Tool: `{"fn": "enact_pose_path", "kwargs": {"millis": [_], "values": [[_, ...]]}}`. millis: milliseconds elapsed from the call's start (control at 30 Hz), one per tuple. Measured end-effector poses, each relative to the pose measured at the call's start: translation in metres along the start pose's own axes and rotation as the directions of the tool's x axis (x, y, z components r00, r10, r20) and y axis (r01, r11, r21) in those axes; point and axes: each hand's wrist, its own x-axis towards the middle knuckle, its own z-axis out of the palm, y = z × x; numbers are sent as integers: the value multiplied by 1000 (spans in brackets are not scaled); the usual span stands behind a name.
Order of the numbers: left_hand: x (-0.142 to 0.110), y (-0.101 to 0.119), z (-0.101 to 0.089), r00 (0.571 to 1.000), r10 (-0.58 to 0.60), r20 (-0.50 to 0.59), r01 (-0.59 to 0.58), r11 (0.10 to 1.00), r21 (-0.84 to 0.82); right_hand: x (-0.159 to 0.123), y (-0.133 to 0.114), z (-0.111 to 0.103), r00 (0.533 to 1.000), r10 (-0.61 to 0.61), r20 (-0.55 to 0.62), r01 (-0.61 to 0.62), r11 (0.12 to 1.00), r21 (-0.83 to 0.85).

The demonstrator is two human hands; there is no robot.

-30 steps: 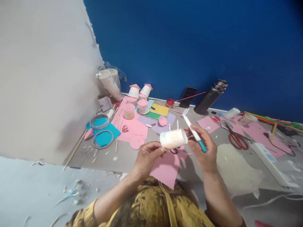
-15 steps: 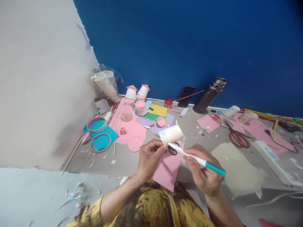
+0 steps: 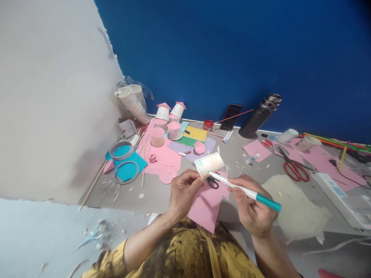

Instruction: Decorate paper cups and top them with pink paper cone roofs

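My left hand (image 3: 185, 191) pinches the rim of a white paper cup (image 3: 210, 163) that lies on its side in the air, with teal marks near its rim. My right hand (image 3: 252, 204) grips a white marker with a teal end (image 3: 246, 190); the marker's tip touches the cup's lower side. Beneath both hands a pink paper sheet (image 3: 206, 206) lies on the grey table (image 3: 156, 195), with small black-handled scissors (image 3: 213, 183) on it.
Finished pink-roofed cups (image 3: 169, 116), a stack of cups (image 3: 133, 102), pink and coloured papers and two tape rings (image 3: 126, 172) lie at the left. A dark flask (image 3: 259, 115), phone (image 3: 231, 116), red scissors (image 3: 294, 168) and a power strip (image 3: 337, 193) are at the right.
A second ago the marker stood apart from the cup, tip pointing away; my right hand has swung it round so its tip meets the cup, which has tilted and dropped slightly.
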Motion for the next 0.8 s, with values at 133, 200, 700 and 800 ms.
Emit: {"fn": "enact_pose_path", "kwargs": {"millis": [133,200,700,800], "values": [[0,-6,-3,1000,25,-8,-25,1000,15,-3,3,0,998,24,-50,-24,1000,6],[0,-8,-3,998,58,-11,-57,998,23,-5,4,-1,993,47,-110,-47,999,-2],[15,-2,-22,914,-406,-6,378,855,-354,-6,45,-34,977,125,-171,-173,938,-302],[23,3,-28,902,-423,-83,365,853,-373,-16,75,-58,954,284,-94,-295,844,-448]]}}
